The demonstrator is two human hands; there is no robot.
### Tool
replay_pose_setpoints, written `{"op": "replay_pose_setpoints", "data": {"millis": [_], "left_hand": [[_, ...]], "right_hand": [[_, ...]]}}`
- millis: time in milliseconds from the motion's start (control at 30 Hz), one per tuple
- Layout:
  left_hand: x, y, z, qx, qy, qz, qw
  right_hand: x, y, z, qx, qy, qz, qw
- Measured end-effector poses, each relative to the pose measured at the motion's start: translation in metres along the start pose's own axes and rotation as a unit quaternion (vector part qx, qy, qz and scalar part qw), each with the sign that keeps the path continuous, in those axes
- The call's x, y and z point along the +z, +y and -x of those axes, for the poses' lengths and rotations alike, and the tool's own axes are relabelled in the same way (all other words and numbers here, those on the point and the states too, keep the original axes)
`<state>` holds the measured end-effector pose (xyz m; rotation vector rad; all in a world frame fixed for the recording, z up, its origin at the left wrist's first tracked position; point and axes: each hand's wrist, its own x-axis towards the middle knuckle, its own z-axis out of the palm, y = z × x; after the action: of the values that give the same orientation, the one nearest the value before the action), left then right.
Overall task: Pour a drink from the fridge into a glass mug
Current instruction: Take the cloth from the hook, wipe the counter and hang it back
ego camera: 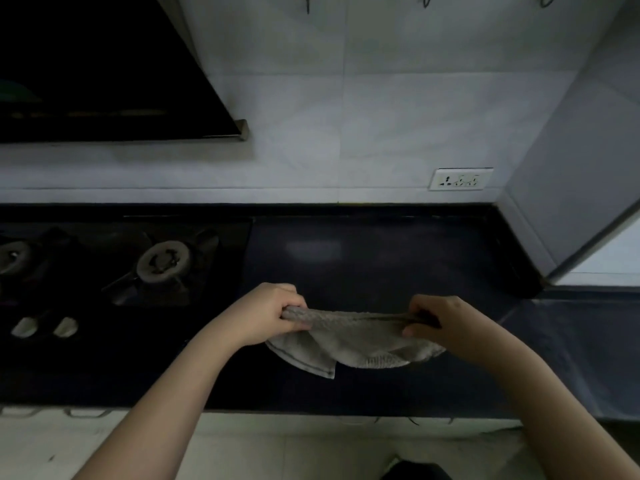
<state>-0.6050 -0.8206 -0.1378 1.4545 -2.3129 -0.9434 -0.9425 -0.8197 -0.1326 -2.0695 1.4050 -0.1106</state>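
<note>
Two hands, the left hand and the right hand, one grey dishcloth, one dark countertop; at its left end one gas hob with two burners, one and another, and two knobs, one and another; one wall socket; one range hood

A single head-worn view is given, looking forward and steeply down from close above the near edge of the dark desk; the tiled wall behind it is faced square-on.
</note>
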Motion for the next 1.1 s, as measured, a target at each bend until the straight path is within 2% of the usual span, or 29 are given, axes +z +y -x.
{"op": "replay_pose_setpoints", "data": {"millis": [100,167,233,300,533,667,767,867,967,1100], "left_hand": [[-0.003,-0.014,-0.006,-0.025,-0.022,0.006,0.999],[-0.004,-0.022,-0.016,-0.052,-0.034,0.008,0.998],[-0.006,-0.031,-0.030,-0.074,-0.032,-0.003,0.997],[-0.010,-0.040,-0.048,-0.079,-0.012,-0.030,0.996],[-0.042,-0.056,-0.124,-0.081,0.129,-0.091,0.984],[-0.075,-0.053,-0.159,-0.061,0.238,-0.100,0.964],[-0.097,-0.049,-0.172,-0.045,0.297,-0.096,0.949],[-0.110,-0.049,-0.176,-0.016,0.346,-0.090,0.934],[-0.109,-0.054,-0.170,0.009,0.354,-0.087,0.931],[-0.083,-0.073,-0.152,0.022,0.299,-0.060,0.952]], "right_hand": [[-0.008,0.005,-0.009,-0.009,-0.041,-0.001,0.999],[-0.009,0.016,-0.023,0.003,-0.073,0.038,0.997],[-0.010,0.030,-0.044,0.019,-0.099,0.074,0.992],[-0.013,0.042,-0.070,0.034,-0.094,0.083,0.992],[-0.056,0.060,-0.150,0.055,0.071,0.059,0.994],[-0.097,0.054,-0.176,-0.006,0.180,0.051,0.982],[-0.123,0.047,-0.183,-0.062,0.233,0.029,0.970],[-0.135,0.042,-0.182,-0.130,0.278,0.054,0.950],[-0.135,0.042,-0.174,-0.173,0.298,0.077,0.936],[-0.104,0.050,-0.156,-0.175,0.286,0.073,0.939]]}}
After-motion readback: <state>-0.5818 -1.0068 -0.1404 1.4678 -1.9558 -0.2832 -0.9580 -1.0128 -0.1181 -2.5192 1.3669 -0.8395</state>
